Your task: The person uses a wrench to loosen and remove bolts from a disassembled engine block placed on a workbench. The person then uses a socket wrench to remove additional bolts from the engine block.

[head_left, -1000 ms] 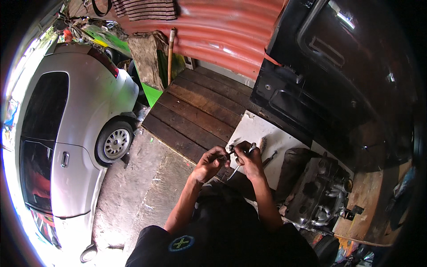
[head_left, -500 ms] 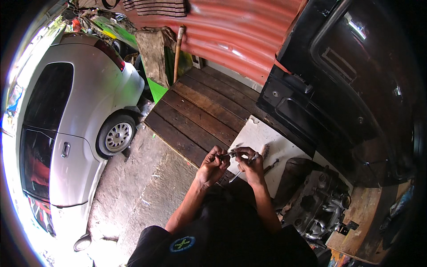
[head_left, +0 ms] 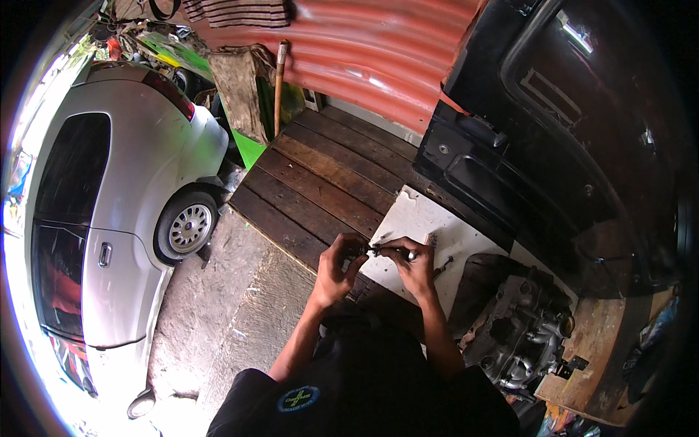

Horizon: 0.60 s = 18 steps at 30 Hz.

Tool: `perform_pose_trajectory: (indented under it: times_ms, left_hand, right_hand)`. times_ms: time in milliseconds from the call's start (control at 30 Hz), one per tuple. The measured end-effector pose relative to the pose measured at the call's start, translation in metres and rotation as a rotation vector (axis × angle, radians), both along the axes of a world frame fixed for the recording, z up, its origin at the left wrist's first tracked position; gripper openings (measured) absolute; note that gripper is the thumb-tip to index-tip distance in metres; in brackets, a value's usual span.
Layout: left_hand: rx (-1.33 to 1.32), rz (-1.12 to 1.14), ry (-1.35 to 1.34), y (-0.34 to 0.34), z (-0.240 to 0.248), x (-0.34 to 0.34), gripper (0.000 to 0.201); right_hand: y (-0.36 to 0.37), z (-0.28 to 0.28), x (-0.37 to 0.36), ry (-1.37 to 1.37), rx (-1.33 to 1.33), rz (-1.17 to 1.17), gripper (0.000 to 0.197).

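Note:
Both my hands meet over the near edge of a white board (head_left: 415,211), pinching a small dark metal part (head_left: 373,250) between them. My left hand (head_left: 336,269) has its fingers closed on the part's left side. From the other side, my right hand (head_left: 413,271) grips it with thumb and forefinger. Something shiny and metallic (head_left: 412,256) shows between the right hand's fingers; its kind is unclear. Beyond the right hand, a brush (head_left: 432,239) lies partly hidden on the board. A dark slim tool (head_left: 444,266) rests beside that hand.
The board lies on a dark plank bench (head_left: 320,182). An engine part (head_left: 520,328) sits at right, next to dark cloth (head_left: 477,280). A large black vehicle panel (head_left: 502,167) leans at the right. A silver car (head_left: 138,167) stands left; a wooden handle (head_left: 279,87) leans behind.
My left hand has turned, its fingers now reaching further over the part. The right hand has closed in, and the shiny rod below it no longer shows. The view has shifted slightly.

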<state>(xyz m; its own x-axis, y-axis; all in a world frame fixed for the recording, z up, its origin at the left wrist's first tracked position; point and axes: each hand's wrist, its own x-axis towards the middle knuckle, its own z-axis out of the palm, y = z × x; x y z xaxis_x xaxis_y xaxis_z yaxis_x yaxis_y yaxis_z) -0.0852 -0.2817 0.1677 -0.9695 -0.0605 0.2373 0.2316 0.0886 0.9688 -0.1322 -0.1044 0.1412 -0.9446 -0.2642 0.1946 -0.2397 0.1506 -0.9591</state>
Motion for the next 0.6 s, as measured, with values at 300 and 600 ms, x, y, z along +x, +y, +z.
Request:
perform_pose_trajectory:
  times_ms: [300,600]
  left_hand:
    - [0.028,-0.026,0.05,-0.003,0.005,-0.005,0.029]
    - [0.001,0.03,-0.12,-0.001,-0.01,-0.001,0.013]
  right_hand:
    - [0.0,0.015,-0.001,-0.212,-0.142,0.033,0.009]
    - [-0.002,0.031,0.006,0.07,-0.016,-0.099,0.003]
